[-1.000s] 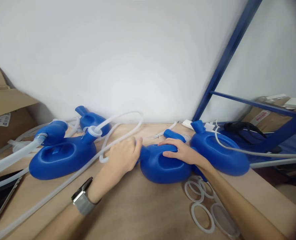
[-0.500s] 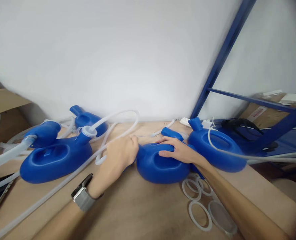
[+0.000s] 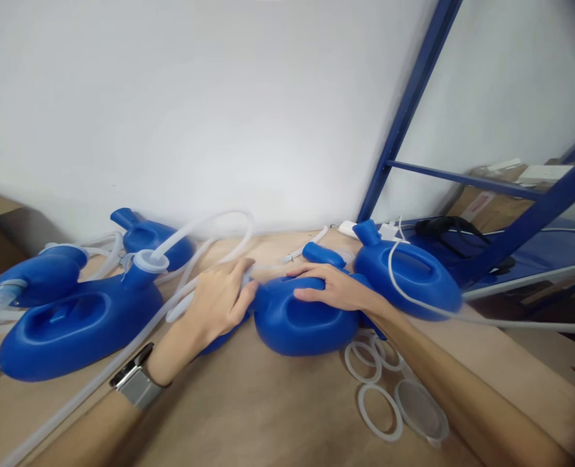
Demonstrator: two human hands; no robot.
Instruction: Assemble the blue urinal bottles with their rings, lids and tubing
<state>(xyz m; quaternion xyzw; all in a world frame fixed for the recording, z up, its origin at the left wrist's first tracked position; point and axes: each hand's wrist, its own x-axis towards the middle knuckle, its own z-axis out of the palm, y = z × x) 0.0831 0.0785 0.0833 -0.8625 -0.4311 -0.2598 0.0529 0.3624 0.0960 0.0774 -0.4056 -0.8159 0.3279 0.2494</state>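
Note:
A blue plastic urinal bottle (image 3: pixel 294 327) lies on its side on the wooden tabletop in front of me. My right hand (image 3: pixel 333 285) is closed over its handle, fingers on top and thumb toward the handle opening. At the bottle's mouth end, my left hand (image 3: pixel 219 301) has thumb and fingers curled around something, of which only a pale edge shows. Another blue piece (image 3: pixel 222 342) is partly visible beneath the left hand. Right of the bottle lie several white rings (image 3: pixel 379 412) and a translucent disc (image 3: pixel 421 408). A small blue piece (image 3: pixel 323 254) lies behind the bottle.
At left are blue bottles (image 3: pixel 83 334) with white hoses (image 3: pixel 97 383), one hose running through a white cap (image 3: pixel 151 261). Another blue bottle (image 3: pixel 408 275) stands at right, a white cord (image 3: pixel 430 308) across it. A blue metal frame (image 3: pixel 404 110) rises beyond, with boxes behind.
My view has shifted, so most things sit further left. The left hand has turned and its thumb has spread from the fingers. The right hand stays on the bottle's handle.

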